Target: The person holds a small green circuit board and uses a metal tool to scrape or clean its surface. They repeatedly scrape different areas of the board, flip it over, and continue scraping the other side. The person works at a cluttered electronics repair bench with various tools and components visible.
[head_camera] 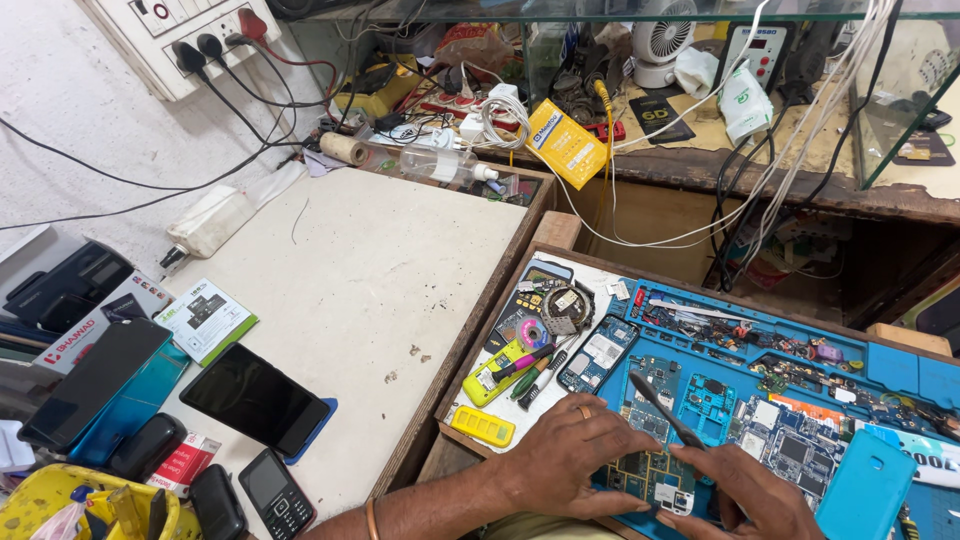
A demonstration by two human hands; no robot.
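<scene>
My left hand (562,452), with a ring on one finger, presses flat on a green circuit board (648,476) that lies on a blue work mat (900,375). My right hand (740,495) holds a dark thin tool (662,408), its upper end slanting up to the left above the board. Several other small circuit boards (790,440) lie on the mat beside the hands. A blue phone shell (868,488) rests just right of my right hand.
A black smartphone (255,398), a keypad phone (278,492) and small boxes lie on the white table (380,260) at left. Screwdrivers (530,372) and a yellow part (482,426) sit in the wooden tray. Cables, a wall socket strip (190,35) and a glass shelf lie behind.
</scene>
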